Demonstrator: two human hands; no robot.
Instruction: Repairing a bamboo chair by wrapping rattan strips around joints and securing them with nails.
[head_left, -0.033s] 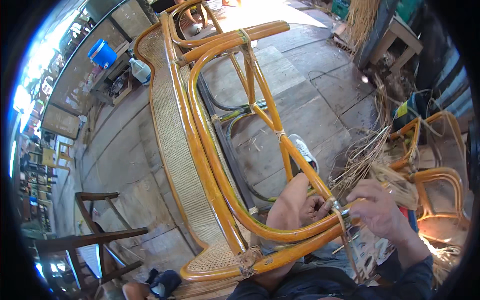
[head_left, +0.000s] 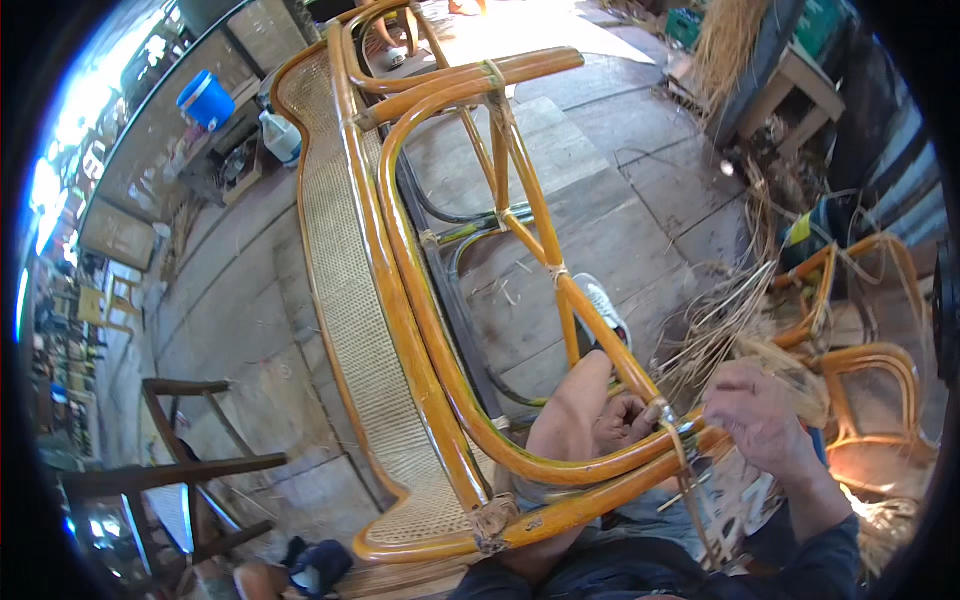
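A glossy orange-brown rattan chair frame (head_left: 560, 468) with a long woven cane panel (head_left: 345, 270) lies tilted across my lap. Behind the corner joint, my left hand (head_left: 622, 422) has its fingers curled close to a pole; what they hold is hidden. Pale binding strip (head_left: 668, 415) wraps this joint, and a loose length (head_left: 700, 510) hangs below it. Just right of the joint, my right hand (head_left: 758, 415) is closed with bent fingers. Whatever is pinched in it is too small to make out. My bare leg (head_left: 572, 410) shows through the frame.
Loose rattan strips (head_left: 715, 315) are heaped at the right, beside another rattan frame (head_left: 875, 360). A dark wooden frame (head_left: 180, 470) stands at lower left. Farther off are a blue cooler (head_left: 205, 100) and a white jug (head_left: 280, 138). Another person's feet (head_left: 396, 52) show at the top.
My right hand has shifted slightly right, away from the joint. The left hand stays behind the pole, and the whole view has moved a little.
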